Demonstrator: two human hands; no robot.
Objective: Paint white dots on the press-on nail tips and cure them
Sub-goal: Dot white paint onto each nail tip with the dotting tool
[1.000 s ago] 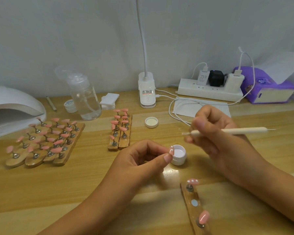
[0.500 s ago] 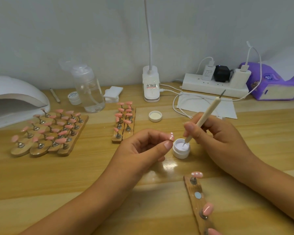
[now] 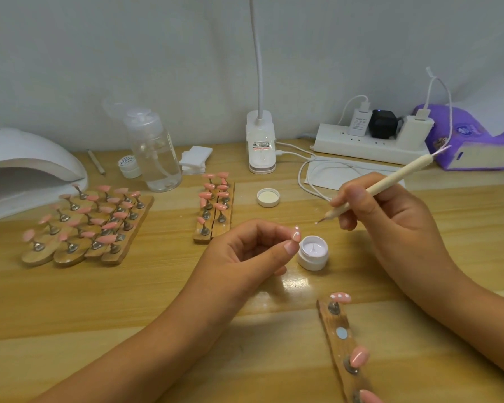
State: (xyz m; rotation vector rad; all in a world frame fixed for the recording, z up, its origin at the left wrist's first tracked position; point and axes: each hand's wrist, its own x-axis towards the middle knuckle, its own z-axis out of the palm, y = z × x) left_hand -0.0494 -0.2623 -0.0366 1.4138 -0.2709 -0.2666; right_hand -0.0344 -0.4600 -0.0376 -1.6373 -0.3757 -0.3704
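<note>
Both busy: left hand (image 3: 245,253) pinches a nail tip (image 3: 296,234); right hand (image 3: 390,221) grips dotting pen (image 3: 397,176); lamp label (image 3: 261,146) illegible.

You're at a small nail-art workstation, probably in a home rather than a salon. A wooden desk (image 3: 70,286) stands against a plain wall, with a white curing lamp (image 3: 26,170) at its far left edge. Pink nail tips (image 3: 103,187) sit on wooden strips (image 3: 120,258). A pump bottle (image 3: 154,152), a clip lamp (image 3: 260,144) and a loaded power strip (image 3: 358,144) line the back edge.
</note>
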